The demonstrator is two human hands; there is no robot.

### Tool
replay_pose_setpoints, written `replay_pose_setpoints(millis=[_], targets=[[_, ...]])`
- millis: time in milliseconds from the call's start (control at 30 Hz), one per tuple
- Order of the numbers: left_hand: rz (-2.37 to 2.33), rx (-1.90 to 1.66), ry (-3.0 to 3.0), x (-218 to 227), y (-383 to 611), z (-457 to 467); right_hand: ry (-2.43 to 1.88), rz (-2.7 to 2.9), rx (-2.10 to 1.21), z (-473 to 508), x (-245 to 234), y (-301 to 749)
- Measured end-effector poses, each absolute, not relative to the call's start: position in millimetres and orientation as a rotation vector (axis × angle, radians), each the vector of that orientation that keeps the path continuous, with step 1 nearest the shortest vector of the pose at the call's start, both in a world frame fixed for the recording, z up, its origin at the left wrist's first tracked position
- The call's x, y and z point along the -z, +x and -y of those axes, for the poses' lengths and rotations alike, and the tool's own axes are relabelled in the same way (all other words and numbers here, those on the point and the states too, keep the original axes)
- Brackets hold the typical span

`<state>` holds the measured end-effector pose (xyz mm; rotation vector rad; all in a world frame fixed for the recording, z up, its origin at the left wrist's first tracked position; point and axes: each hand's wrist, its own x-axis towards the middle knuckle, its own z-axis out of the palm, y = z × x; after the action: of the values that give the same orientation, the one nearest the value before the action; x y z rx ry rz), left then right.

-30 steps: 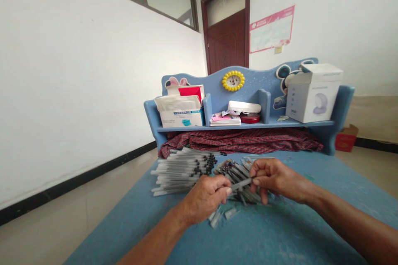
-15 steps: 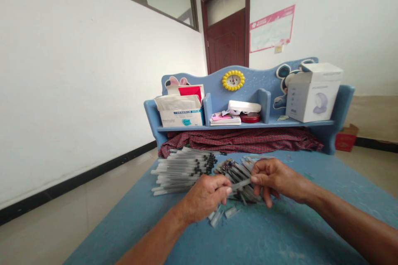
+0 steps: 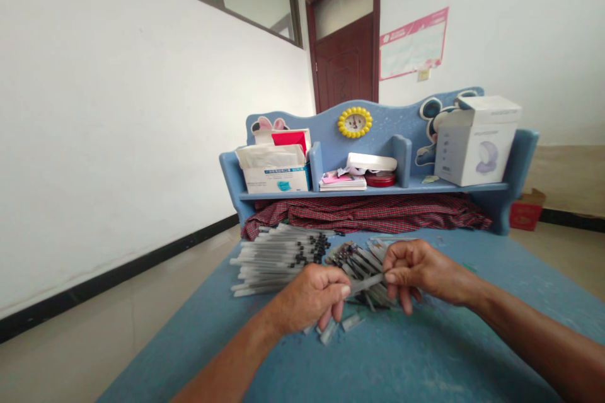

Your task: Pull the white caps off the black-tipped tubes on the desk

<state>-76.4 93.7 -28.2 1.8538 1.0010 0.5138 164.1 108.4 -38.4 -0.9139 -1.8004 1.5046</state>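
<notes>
Both hands hold one thin clear pen (image 3: pixel 366 283) just above the blue table (image 3: pixel 425 359). My left hand (image 3: pixel 309 299) is closed around its left end, and my right hand (image 3: pixel 418 271) pinches its right end between thumb and fingers. A neat stack of clear pens with black tips (image 3: pixel 278 258) lies to the left, beyond my left hand. A looser heap of pen parts (image 3: pixel 354 258) sits behind and under the held pen. A few small clear caps (image 3: pixel 338 327) lie on the table below my left hand.
A blue shelf unit (image 3: pixel 378 189) stands at the table's far end with a yellow clock (image 3: pixel 354 123), a mask box (image 3: pixel 276 179), books and a white carton (image 3: pixel 475 141). Red plaid cloth (image 3: pixel 368 214) lies under it. A door (image 3: pixel 345 56) is behind.
My left hand has shifted slightly and its fingers curl lower over the pen's end. The right hand stays pinched on the other end. The piles have not moved.
</notes>
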Motion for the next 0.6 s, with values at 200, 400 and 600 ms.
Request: replay_pose_setpoints(millis=[200,400,600], targets=[[-1.013,-0.532,1.885,27.4,-75.9,-95.1,-0.907,1.746,-1.471,-106.6,33.3,163.9],[-1.039,-0.535,1.893,25.4,-74.3,-92.9,-0.945,1.73,-1.414,-104.8,31.4,158.8],[-1.073,-0.561,1.887,27.0,-74.8,-93.8,-1.044,1.772,-1.323,-104.8,32.6,159.3]])
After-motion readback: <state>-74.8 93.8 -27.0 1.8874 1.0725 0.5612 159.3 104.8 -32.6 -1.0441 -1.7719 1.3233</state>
